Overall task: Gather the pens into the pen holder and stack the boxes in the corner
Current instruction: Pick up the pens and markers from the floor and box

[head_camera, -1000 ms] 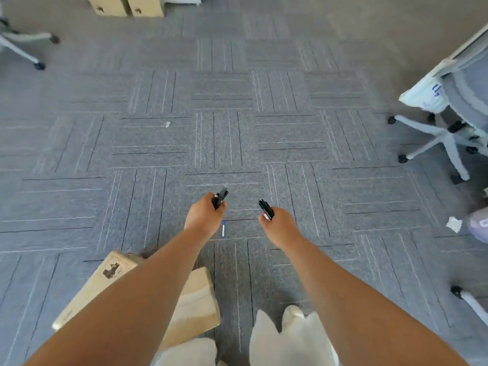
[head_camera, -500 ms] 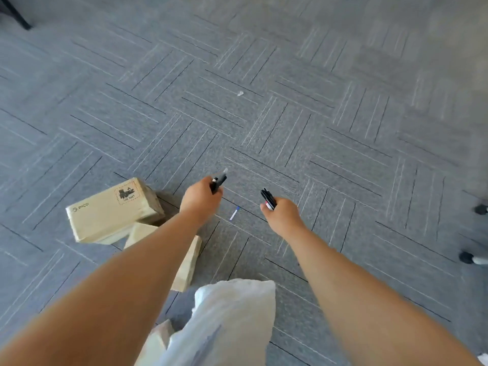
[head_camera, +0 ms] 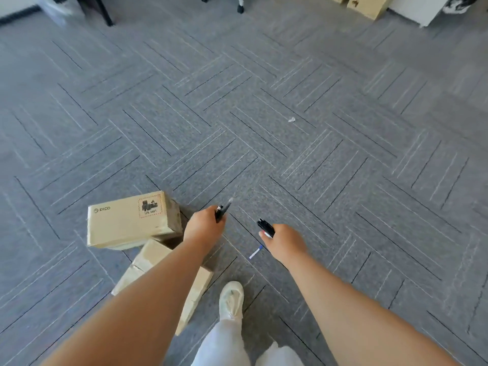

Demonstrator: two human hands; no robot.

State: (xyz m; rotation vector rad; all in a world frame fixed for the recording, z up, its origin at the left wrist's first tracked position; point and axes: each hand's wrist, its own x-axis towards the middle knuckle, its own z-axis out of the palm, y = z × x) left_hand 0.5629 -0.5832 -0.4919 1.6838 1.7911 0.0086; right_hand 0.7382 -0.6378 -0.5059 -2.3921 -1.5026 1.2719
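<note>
My left hand [head_camera: 204,228] is closed around black pens [head_camera: 222,208] whose tips stick out forward. In my right hand [head_camera: 284,240] I grip another bunch of black pens [head_camera: 265,227]. A small white pen with a blue cap [head_camera: 255,252] lies on the carpet between my hands, just left of my right wrist. Two cardboard boxes rest on the floor at my left: one labelled box [head_camera: 126,223] lies flat, and a second box [head_camera: 158,276] lies below it, partly hidden by my left forearm. No pen holder is in view.
More cardboard boxes [head_camera: 365,3] stand at the far top right beside a white cabinet [head_camera: 417,9]. Chair casters [head_camera: 239,7] and a dark desk leg [head_camera: 104,11] sit along the top edge. A paper scrap [head_camera: 291,119] lies mid-floor. My foot in a white shoe [head_camera: 231,299] is stepping forward.
The view has swung to the left across the carpet as I walk. Both hands keep their pens. The boxes at my left have come more fully into view, and far boxes appeared at top right.
</note>
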